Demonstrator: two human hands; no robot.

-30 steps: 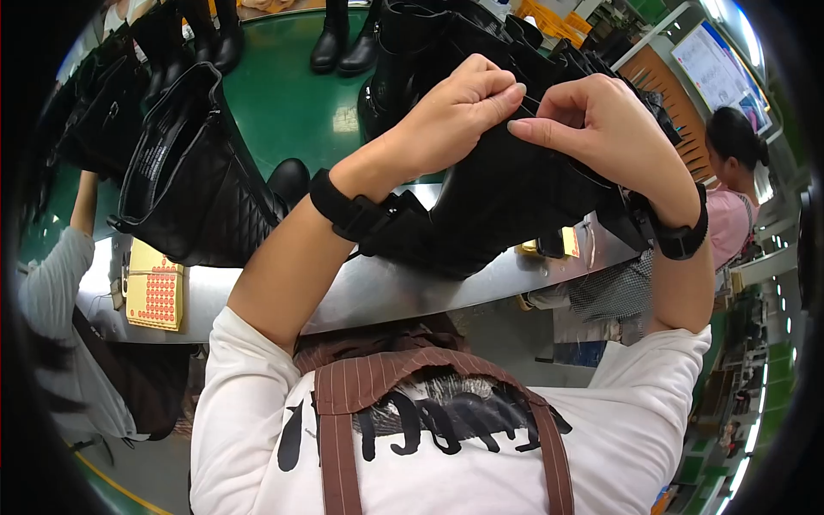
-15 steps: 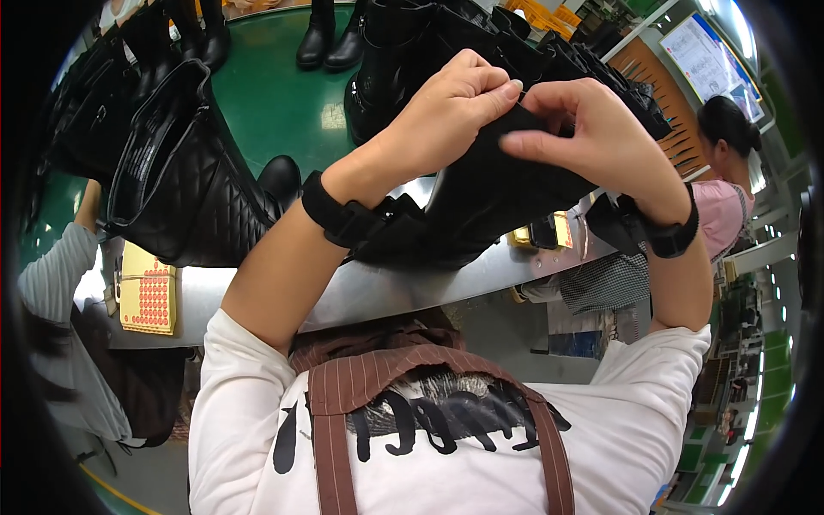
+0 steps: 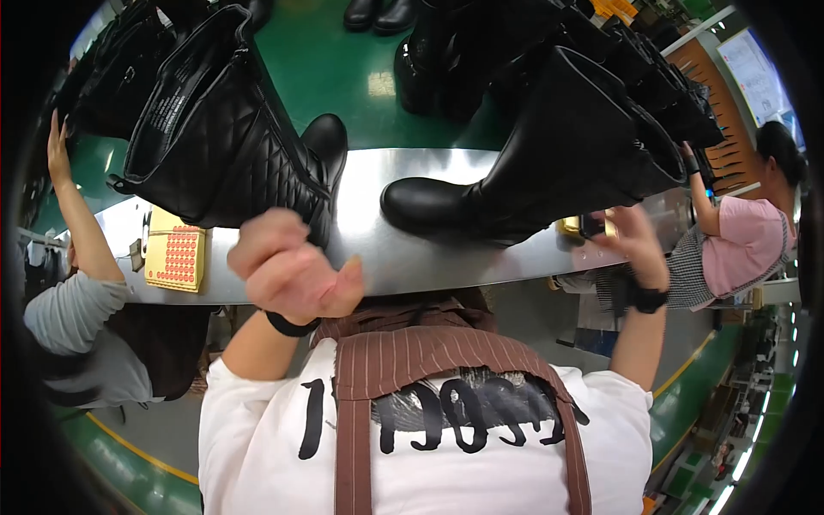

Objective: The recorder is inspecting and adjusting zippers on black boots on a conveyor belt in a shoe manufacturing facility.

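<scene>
My left hand (image 3: pixel 292 268), blurred by motion, is raised in front of the metal table edge with its fingers curled in; whether anything small is inside I cannot make out. Beyond it a black quilted boot (image 3: pixel 245 159) leans with its opening toward the far left. My right hand (image 3: pixel 637 249), also smeared, has thumb and fingers apart beside a small black object (image 3: pixel 592 225) on a yellow item (image 3: pixel 569 225) near the table edge. A smooth black boot (image 3: pixel 549 154) lies tilted on the metal strip, toe to the left and shaft to the right; neither hand touches it.
A banded stack of yellow cards with red dots (image 3: pixel 176 255) lies on the metal strip (image 3: pixel 369 223) at left. More black boots (image 3: pixel 446 60) stand on the green tabletop (image 3: pixel 330 73). One co-worker's arm (image 3: pixel 81 215) reaches in at left; a person in pink (image 3: pixel 748 232) is at right.
Both hands have left the smooth boot's upper edge: my left came down toward me, my right down to the yellow item. The boot now rests tilted on the table; the whole view has shifted.
</scene>
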